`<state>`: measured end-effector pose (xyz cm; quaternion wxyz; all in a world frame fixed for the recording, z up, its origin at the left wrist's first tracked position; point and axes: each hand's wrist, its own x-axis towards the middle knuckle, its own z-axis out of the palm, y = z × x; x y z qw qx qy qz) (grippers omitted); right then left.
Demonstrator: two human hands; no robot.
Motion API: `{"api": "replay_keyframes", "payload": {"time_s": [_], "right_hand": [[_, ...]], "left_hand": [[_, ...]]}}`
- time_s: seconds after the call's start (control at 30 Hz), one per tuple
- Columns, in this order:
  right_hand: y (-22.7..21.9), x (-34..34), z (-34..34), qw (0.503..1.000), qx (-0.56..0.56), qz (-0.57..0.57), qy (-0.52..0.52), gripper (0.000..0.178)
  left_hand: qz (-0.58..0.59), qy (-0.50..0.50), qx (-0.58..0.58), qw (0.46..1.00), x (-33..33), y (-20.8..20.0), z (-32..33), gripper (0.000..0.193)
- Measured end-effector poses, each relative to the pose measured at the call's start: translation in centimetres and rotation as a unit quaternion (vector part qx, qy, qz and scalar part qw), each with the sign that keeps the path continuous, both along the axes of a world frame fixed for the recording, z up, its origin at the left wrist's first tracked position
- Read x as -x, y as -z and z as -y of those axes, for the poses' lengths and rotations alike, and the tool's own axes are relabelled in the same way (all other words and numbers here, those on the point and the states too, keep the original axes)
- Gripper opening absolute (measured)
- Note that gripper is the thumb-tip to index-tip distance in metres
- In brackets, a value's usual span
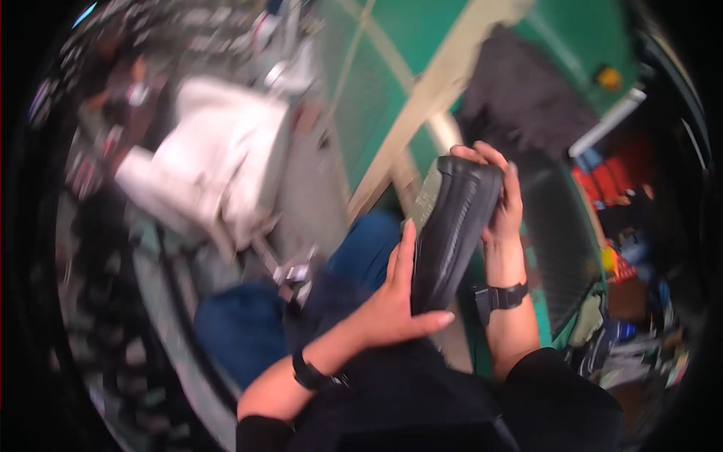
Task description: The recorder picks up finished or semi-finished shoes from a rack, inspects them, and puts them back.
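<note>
A black leather shoe (pixel 459 226) with a line of stitching and a paler greenish-grey strip on its left side is held between my two hands, tilted, above my lap. My left hand (pixel 376 309) cups the lower end, its fingers along the left side and its thumb across the near end. Around the upper right end, my right hand (pixel 506 200) is closed, with fingertips over the far edge. Part of that hand is hidden behind the shoe. A dark band sits on each wrist.
Ahead is a green surface (pixel 392 41) with wooden strips (pixel 422 102). A dark cloth (pixel 520 94) lies on it near a small yellow item (pixel 607 77). A whitish draped bundle (pixel 222 154) stands at left. Blurred clutter (pixel 640 354) fills the right side.
</note>
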<state>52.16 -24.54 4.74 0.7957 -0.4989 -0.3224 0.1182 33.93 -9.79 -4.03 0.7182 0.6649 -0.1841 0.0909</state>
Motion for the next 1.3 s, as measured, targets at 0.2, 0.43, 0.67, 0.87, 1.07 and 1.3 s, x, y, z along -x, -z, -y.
{"api": "replay_keyframes", "payload": {"time_s": [0.2,0.43,0.67,0.87,1.07,1.3], "right_hand": [[22.4,1.8,-9.5,0.871,0.081,-0.469,-0.119,0.020],[30.2,3.3,-14.5,0.824,0.100,-0.540,-0.137,0.017],[27.8,6.2,-15.0,0.797,0.087,-0.570,-0.181,0.024],[25.0,5.4,-15.4,0.832,0.206,-0.459,-0.234,0.026],[27.7,5.1,-15.6,0.831,0.285,-0.463,-0.121,0.039],[30.2,5.6,-14.9,0.749,0.271,-0.568,-0.206,0.051]], "left_hand": [[-0.351,-0.077,0.539,0.762,7.2,11.1,-4.7,0.063],[-0.396,-0.117,0.572,0.708,7.7,12.6,-8.4,0.051],[-0.458,-0.194,0.364,0.788,10.5,10.6,-7.8,0.092],[-0.455,-0.220,0.270,0.820,3.0,14.0,-12.1,0.083],[-0.436,-0.254,0.221,0.835,1.7,18.1,-13.3,0.073],[-0.445,-0.225,0.240,0.833,2.3,17.5,-13.0,0.074]]}}
